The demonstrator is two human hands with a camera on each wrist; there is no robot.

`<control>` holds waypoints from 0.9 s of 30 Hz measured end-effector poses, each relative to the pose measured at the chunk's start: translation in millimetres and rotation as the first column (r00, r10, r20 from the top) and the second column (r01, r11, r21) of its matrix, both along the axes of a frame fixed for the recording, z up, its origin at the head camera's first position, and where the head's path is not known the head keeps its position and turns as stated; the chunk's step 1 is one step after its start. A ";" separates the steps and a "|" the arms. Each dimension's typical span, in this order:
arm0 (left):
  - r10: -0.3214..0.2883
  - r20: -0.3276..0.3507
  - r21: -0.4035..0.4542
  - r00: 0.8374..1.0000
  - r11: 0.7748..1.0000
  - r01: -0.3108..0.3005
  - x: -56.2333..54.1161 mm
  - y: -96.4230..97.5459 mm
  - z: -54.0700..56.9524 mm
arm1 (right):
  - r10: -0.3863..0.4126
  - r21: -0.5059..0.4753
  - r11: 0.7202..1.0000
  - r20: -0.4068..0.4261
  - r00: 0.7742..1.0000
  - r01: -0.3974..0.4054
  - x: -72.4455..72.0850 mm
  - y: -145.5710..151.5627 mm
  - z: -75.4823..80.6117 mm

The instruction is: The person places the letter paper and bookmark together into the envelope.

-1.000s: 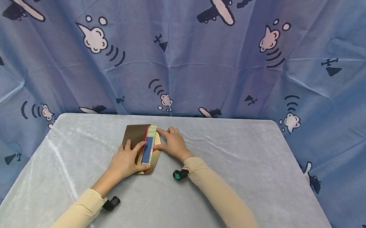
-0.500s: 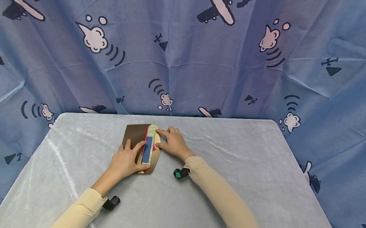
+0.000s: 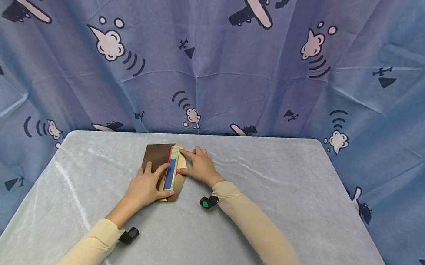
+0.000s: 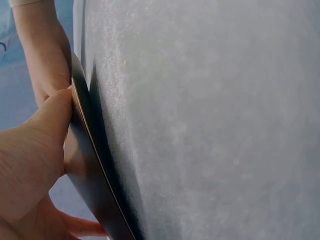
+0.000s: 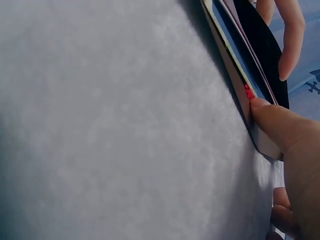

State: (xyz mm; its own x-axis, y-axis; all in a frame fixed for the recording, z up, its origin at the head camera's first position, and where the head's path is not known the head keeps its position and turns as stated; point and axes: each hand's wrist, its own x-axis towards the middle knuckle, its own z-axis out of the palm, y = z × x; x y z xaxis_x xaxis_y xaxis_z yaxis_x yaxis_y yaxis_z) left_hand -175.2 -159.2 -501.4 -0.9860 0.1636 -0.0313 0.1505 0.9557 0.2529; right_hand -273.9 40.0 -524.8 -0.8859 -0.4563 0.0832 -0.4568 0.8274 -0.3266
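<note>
In the head view a brown card-like sheet point(image 3: 157, 152) lies flat on the table, with a cream-coloured piece point(image 3: 182, 162) showing at its right. Over it runs a narrow upright strip point(image 3: 170, 175), pale green with a blue panel and a red left edge. My left hand point(image 3: 144, 187) rests on the sheet from the lower left, index finger at the strip's left edge, thumb at its lower end. From the right, my right hand point(image 3: 202, 167) touches the strip's right side with index fingertip and thumb. The right wrist view shows that thumb point(image 5: 282, 122) against a small red bit point(image 5: 249, 92).
A pale grey cloth covers the table point(image 3: 249, 224). Behind it hangs a blue curtain point(image 3: 155, 78) printed with aeroplanes. A small dark device sits at each wrist, the left one point(image 3: 130, 236) and the right one point(image 3: 209, 202).
My right hand's thumb lifted slightly off the pink-red bit half a second ago and is back over it now. The strip has shifted a little left. My left hand stays put.
</note>
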 end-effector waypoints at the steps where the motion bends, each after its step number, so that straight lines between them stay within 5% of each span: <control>1: 0.000 0.001 0.001 1.000 1.000 0.000 0.0 0.0 0.2 | 0.000 0.001 1.000 -0.008 1.000 0.000 0.0 -0.3 0.1; 27: -0.009 -0.008 0.000 1.000 1.000 0.009 1.1 1.4 0.6 | 0.017 0.014 1.000 0.003 1.000 -0.017 3.2 -11.6 6.2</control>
